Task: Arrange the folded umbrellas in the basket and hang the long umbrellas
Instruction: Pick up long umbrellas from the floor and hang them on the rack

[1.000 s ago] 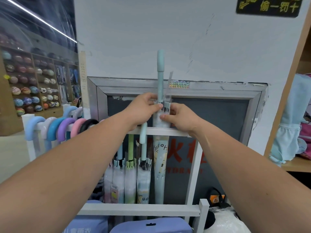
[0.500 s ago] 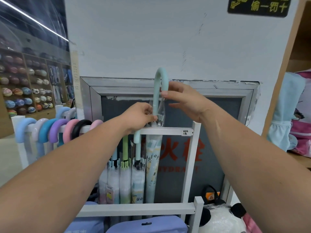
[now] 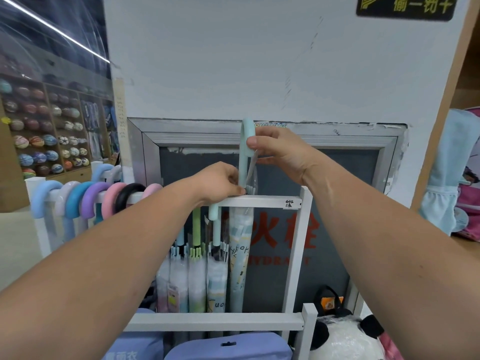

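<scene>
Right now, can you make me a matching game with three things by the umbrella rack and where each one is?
Things:
1. black handle
2. mint umbrella
3. panda plush

Places:
A. low down at the right, beside the rack
B. held by the left hand and the right hand
C. hooked over the white rail

Pairs: 1-C, 2-B, 3-A.

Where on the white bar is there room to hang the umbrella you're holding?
The white bar is bare from the left hand to the right post, apart from a small label. Below it, a gap lies between the held umbrella and that post. Left of the hand, curved handles crowd the bar.
</scene>
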### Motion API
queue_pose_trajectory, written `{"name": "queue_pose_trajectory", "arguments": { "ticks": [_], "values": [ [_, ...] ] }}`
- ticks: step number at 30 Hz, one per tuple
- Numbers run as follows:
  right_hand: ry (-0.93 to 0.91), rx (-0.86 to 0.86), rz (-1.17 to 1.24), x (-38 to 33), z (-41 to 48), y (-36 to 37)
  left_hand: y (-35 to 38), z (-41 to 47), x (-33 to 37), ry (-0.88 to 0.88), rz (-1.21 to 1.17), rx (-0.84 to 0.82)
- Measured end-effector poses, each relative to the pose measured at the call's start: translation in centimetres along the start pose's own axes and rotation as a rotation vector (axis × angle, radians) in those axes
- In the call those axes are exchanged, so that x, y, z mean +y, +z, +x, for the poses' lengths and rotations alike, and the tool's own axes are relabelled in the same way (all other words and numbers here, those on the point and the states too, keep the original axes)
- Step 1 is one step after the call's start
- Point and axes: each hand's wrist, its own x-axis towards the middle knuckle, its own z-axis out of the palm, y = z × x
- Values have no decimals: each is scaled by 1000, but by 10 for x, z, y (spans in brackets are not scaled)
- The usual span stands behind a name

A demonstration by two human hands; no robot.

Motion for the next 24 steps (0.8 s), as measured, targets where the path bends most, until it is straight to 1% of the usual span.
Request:
{"name": "queue_pose_trajectory", "arguments": {
  "ticks": [3, 5, 7, 9, 12, 15, 19, 22, 24],
  "values": [
    [-43, 53, 10, 5, 1, 3, -4, -1, 1, -30, -28, -1],
    [-36, 49, 4, 14, 1, 5, -9, -3, 1, -44, -57, 3],
    [-8, 35, 3, 23, -1, 7, -13, -6, 1, -53, -58, 92],
    [20, 39, -7, 29, 0, 10, -16, -12, 6, -56, -167, 180],
    [42, 20, -31, 33, 1, 17, -17, -17, 11, -23, -298, 247],
    [66, 18, -63, 37, 3, 21, -17, -19, 12, 32, -317, 235],
    [102, 36, -75, 41, 8, 21, -13, -20, 11, 46, -324, 212],
    [129, 43, -115, 48, 8, 23, -12, -19, 7, 63, -287, 168],
    [130, 14, -177, 52, 7, 23, -12, -20, 3, 69, -239, 126]
  ]
}}
